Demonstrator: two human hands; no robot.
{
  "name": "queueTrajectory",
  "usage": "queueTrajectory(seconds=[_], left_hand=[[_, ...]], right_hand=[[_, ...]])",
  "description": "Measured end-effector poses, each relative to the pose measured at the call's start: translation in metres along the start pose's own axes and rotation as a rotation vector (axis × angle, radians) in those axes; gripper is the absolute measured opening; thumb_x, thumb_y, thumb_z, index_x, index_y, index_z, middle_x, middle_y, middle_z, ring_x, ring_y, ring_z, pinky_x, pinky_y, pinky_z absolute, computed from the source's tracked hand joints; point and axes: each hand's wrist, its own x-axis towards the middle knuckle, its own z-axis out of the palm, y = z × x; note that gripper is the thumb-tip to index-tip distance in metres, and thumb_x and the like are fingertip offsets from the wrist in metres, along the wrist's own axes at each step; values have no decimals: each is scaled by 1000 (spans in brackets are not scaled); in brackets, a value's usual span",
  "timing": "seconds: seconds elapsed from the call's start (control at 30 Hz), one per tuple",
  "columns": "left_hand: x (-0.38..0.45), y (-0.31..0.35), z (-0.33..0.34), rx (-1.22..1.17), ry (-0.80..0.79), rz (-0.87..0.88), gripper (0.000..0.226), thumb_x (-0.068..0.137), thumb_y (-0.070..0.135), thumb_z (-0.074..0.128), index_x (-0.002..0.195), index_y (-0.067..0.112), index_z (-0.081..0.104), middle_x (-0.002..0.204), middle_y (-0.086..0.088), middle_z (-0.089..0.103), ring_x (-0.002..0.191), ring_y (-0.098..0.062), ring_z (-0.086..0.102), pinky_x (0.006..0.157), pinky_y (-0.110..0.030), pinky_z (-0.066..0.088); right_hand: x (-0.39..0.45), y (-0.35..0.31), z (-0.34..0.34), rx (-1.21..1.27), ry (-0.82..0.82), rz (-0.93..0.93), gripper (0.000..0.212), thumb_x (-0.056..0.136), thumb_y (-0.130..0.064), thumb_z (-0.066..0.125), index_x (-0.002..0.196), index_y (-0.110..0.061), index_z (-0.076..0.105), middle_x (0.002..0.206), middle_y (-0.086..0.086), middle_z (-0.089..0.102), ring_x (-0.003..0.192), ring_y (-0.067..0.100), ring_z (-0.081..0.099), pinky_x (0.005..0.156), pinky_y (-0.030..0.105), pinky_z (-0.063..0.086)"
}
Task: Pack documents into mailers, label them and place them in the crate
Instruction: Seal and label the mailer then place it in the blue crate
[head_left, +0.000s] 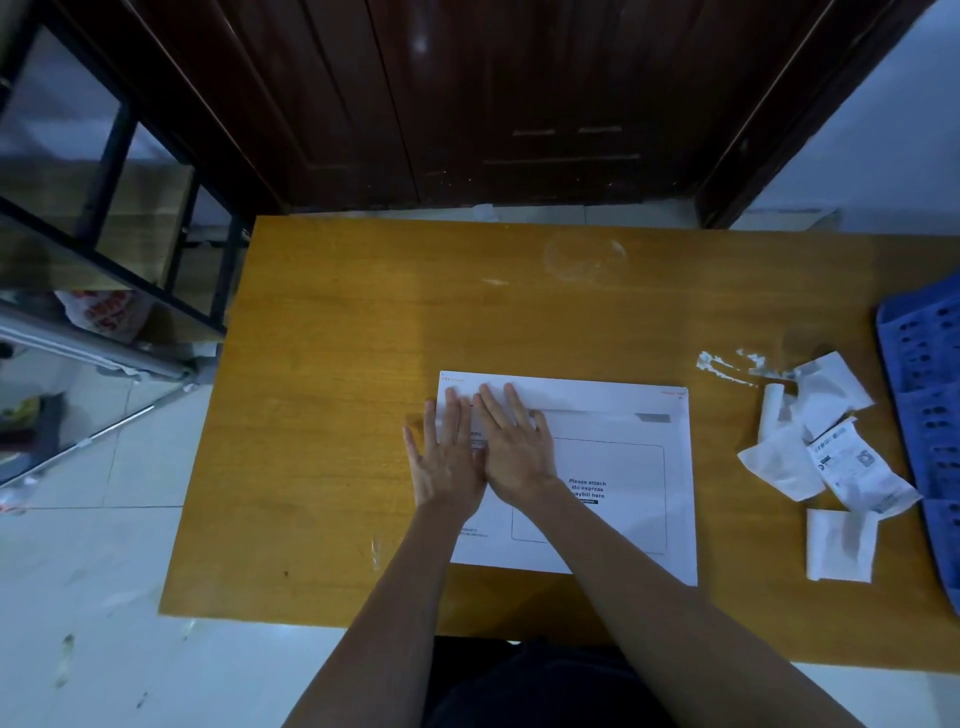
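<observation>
— Head view: which step is this?

— Sealing, I judge. A white mailer (597, 467) lies flat on the worktop (337, 364), nearer the near edge, with its flap folded down along the far side. Both hands lie on its left part, fingers straight and spread, palms down. The left hand (447, 462) rests at the mailer's left edge, partly over the bare wood; the right hand (511, 447) is just beside it, touching it, fingertips on the flap. Neither one grips anything.

— Is it labelled?

— Not yet. The printed frame reading "Please attach ... waybill here" (587, 489) is bare.

— What does the next move call for?

— Probably running the pressure rightward along the flap, then a label. Loose paper slips (831, 457) lie in a heap at the right, one of them printed (857, 470), with a small white roll (771, 410) beside them.

— And the crate?

— A blue perforated crate (930, 415) sits at the far right edge, only partly in view. I cannot see whether the documents are inside the mailer.
</observation>
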Motion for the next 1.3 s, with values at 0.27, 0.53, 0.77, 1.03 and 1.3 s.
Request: queueTrajectory(seconds=[0.27, 0.53, 0.77, 1.03, 1.3], left_hand=[[0, -1, -4, 46, -5, 1, 75, 101, 43, 29, 147, 16, -23, 155, -3, -29, 146, -28, -16, 114, -58, 1], [16, 3, -39, 63, 74, -34, 57, 96, 44, 42, 146, 21, 27, 154, -3, 21, 143, -24, 16, 116, -55, 5], [19, 100, -59, -87, 313, 324, 56, 90, 14, 45, 145, 15, 33, 150, -8, 28, 136, -27, 28, 113, -36, 23], [9, 177, -13, 192, -21, 466, 66, 102, 28, 29, 151, 12, -12, 158, -5, -21, 146, -27, -14, 119, -44, -1], [12, 172, -9, 228, -13, 476, 68, 102, 32, 29, 151, 14, -14, 157, -2, -23, 146, -25, -16, 118, -47, -2]], right_hand=[[-2, -6, 2, 6, -22, 8, 67, 98, -29, 37, 153, -23, -1, 160, -8, -6, 147, 16, -10, 117, 43, 8], [4, 12, -39, 342, -14, -10, 61, 92, -11, 46, 149, -23, 27, 157, -5, 22, 142, 17, 26, 111, 34, 28], [-45, 126, -49, 266, 397, 506, 56, 85, -1, 45, 140, -14, 44, 147, 4, 39, 134, 25, 33, 102, 37, 33], [-80, 153, -18, -36, 55, 357, 67, 100, -29, 35, 153, -17, -5, 160, -3, -13, 147, 13, -11, 118, 37, 7], [-76, 149, -15, -45, 13, 404, 68, 101, -33, 34, 152, -15, -6, 160, -2, -14, 147, 16, -11, 117, 40, 12]])
